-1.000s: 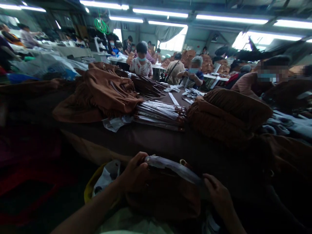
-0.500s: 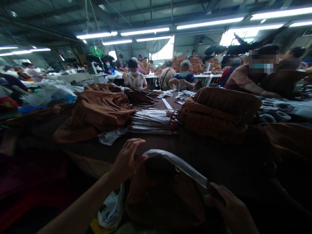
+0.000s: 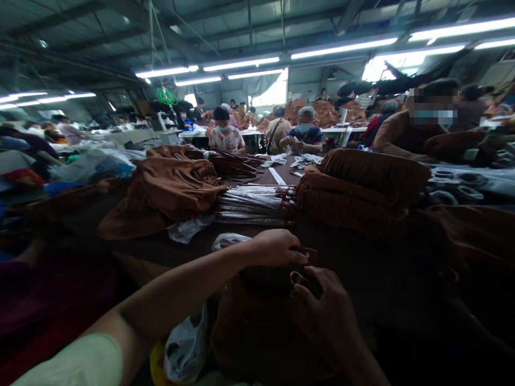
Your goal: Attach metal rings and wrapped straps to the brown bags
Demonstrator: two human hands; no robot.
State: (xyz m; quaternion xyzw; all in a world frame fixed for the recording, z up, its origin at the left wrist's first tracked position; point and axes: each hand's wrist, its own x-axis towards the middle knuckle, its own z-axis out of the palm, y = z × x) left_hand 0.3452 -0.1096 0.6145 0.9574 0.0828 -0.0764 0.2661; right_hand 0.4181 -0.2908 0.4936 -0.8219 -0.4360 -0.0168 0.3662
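Note:
In the head view, my left hand reaches across to the right, its fingers closed on the brown end tab of a bag strap. The strap's white-wrapped length loops behind my left wrist. Just below, my right hand is closed at a metal ring on the brown bag, thumb and fingers pinching beside it. The tab's end is a little above the ring, and I cannot tell whether they touch. Most of the bag lies in deep shadow in front of me.
Wrapped straps lie stacked on the dark table. Brown bags are heaped at left, and more folded brown bags at right. A white plastic bag hangs below left. Several people sit at work beyond; one person leans in at right.
My left hand has moved right, from the strap's curved middle to its end tab. My right hand has shifted left and up, from the strap's end to the metal ring.

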